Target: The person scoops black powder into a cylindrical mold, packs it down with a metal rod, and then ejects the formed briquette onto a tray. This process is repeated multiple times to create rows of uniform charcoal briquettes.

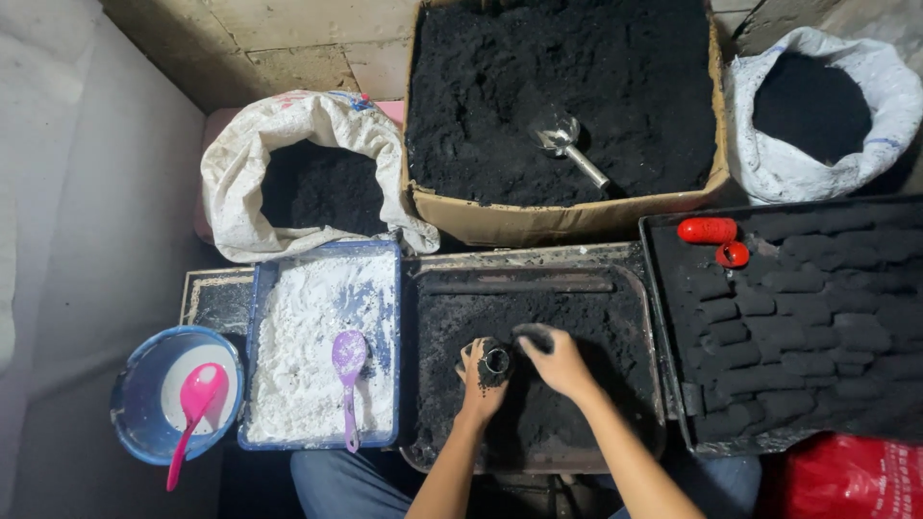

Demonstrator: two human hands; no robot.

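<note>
My left hand [478,377] grips a small round metal mould [496,361], held upright over a dark tray [630,288] of black powder. My right hand [556,359] is beside it, fingers bunched around a clump of black powder [532,335] just right of the mould's mouth. Both hands are smeared black. The mould's lower part is hidden by my fingers.
A blue tray of white powder [312,327] with a purple spoon [347,370] lies to the left, beside a blue bucket [135,404] with a pink spoon [194,408]. A black tray of pressed black blocks [798,327] with red moulds [707,230] lies right. Behind: cardboard box [538,219] with metal scoop [567,142], two white sacks [240,163].
</note>
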